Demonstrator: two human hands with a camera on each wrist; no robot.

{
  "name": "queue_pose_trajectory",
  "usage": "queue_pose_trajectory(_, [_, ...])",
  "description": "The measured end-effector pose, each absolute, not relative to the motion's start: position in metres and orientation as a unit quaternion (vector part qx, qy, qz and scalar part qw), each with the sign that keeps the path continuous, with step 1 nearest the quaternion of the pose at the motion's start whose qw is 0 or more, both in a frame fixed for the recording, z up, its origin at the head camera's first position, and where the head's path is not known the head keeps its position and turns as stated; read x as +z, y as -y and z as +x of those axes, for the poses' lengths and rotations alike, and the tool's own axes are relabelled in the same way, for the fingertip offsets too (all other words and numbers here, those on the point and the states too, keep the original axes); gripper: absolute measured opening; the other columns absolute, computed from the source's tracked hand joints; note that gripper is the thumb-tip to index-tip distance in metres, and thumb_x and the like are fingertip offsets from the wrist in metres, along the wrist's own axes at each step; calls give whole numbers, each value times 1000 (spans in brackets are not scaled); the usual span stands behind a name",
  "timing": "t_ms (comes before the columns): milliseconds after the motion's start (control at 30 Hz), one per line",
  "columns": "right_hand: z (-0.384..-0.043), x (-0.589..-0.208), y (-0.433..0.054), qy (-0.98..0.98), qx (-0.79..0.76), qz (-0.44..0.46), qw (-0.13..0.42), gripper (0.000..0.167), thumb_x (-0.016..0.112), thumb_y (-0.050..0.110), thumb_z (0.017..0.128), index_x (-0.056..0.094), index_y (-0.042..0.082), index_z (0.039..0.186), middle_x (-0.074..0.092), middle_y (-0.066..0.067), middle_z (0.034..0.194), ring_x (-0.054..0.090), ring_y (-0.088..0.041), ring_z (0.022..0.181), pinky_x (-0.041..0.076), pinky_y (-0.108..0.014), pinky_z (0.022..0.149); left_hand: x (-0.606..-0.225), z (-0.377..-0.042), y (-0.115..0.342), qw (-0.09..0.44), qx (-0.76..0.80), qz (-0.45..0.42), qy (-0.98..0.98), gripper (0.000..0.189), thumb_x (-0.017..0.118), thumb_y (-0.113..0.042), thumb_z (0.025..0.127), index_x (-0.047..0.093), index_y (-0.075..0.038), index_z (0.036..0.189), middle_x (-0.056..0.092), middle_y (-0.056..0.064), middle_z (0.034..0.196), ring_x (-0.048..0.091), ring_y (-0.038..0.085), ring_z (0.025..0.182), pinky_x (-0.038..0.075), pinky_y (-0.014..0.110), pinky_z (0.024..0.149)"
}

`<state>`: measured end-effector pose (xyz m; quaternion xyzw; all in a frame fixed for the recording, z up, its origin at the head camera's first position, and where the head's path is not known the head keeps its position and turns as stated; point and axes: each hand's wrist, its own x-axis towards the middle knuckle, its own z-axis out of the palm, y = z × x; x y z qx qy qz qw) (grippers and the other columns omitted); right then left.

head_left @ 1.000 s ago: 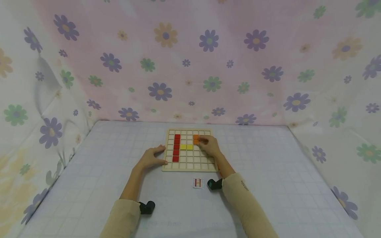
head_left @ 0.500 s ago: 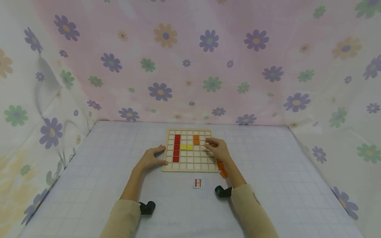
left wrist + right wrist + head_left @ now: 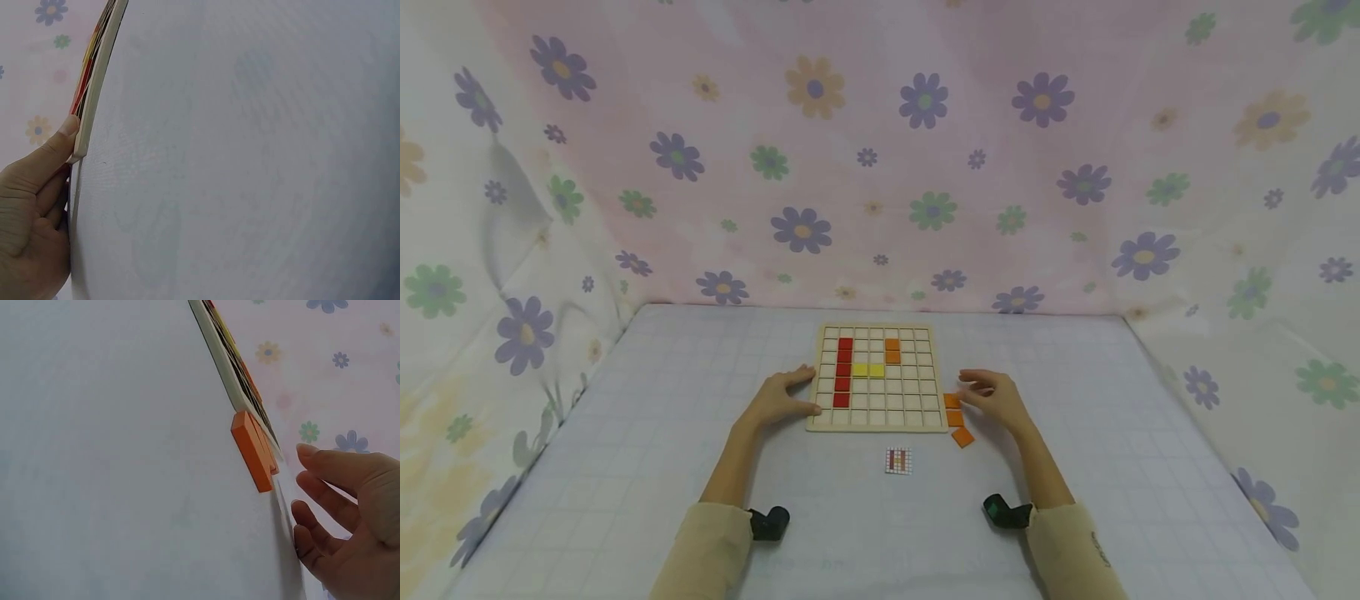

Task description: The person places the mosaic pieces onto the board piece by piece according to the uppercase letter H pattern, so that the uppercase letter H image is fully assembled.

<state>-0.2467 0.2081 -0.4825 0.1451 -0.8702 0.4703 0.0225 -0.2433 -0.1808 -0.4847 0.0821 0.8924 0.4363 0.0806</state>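
A square wooden grid board (image 3: 880, 421) lies on the table. On it are a column of red tiles (image 3: 842, 372), two yellow tiles (image 3: 868, 371) side by side and two orange tiles (image 3: 892, 351). My left hand (image 3: 778, 397) rests against the board's left edge, thumb and fingers spread apart; the left wrist view shows its thumb (image 3: 70, 125) on the rim near a corner. Three loose orange tiles (image 3: 954, 417) lie by the board's lower right edge. Beside them hovers my right hand (image 3: 996, 398), fingers loosely bent; the right wrist view shows nothing between them.
A small card (image 3: 898, 461) with a printed coloured grid lies in front of the board. Flowered cloth walls (image 3: 880, 167) enclose the back and both sides of the pale table (image 3: 820, 517). Black wrist cameras (image 3: 1006, 512) stick out at both sleeves.
My right hand has come away from the orange tiles on the board and moved right and nearer, to the loose orange tiles. My left hand has stayed at the board's edge.
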Motion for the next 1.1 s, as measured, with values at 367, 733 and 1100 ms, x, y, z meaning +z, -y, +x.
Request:
queue_pose_trajectory(367, [-230,-481,-209,879,424,218,-28,45,78,10,74,64,-5,114,61,-20,113,55,-33,98,48,-45,87,-485,-245,181,80,431,82,-895,79,84,-23,69,48,-3,136,38,16,145,31,32,137,21,48,114])
queue_pose_trajectory(733, [-234,-490,-206,900,382,208,-9,42,75,9,75,65,-2,114,59,-18,114,56,-32,99,49,-48,88,-485,-245,181,78,434,86,-893,78,84,-23,69,49,-2,135,38,17,145,31,32,137,21,48,114])
queue_pose_trajectory(1100, [-234,-486,-207,913,365,176,43,31,64,0,81,64,-6,112,56,-27,115,57,-40,101,51,-51,85,-483,-242,180,73,434,91,-894,76,83,-21,69,50,-1,134,40,17,144,32,33,136,21,49,114])
